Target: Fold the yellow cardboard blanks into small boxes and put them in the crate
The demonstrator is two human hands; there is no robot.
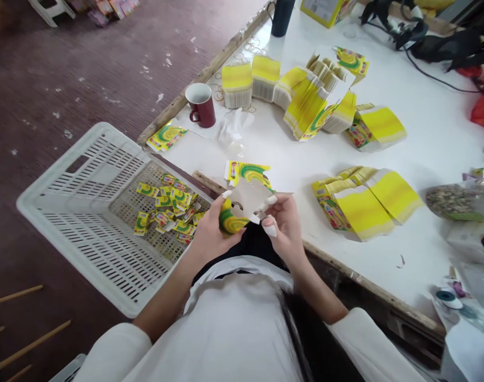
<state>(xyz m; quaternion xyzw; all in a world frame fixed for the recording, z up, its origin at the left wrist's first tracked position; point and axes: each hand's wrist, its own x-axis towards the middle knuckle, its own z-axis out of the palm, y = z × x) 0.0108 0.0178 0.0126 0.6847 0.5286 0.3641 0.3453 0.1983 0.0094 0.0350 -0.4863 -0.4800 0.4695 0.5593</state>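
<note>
Between my two hands is a small yellow and green cardboard box [231, 221], partly unfolded, with its pale inner side facing up. My left hand [212, 231] grips it along the left edge, thumb and fingers on either side. My right hand [283, 225] pinches a flap at the right edge; white wraps cover some fingertips. Just beyond them, a flat printed carton [249, 172] lies on the table edge. To the left, a white plastic crate [77, 223] holds several small folded boxes [180, 197].
On the white table [281, 159] stand stacks of flat yellow cartons [364, 207], more bundles [305, 101] farther back, a maroon mug [204, 109] and a dark cup [282, 18]. Crumpled clear plastic [234, 127] lies near the mug. A seed-filled bag [456, 200] is at right.
</note>
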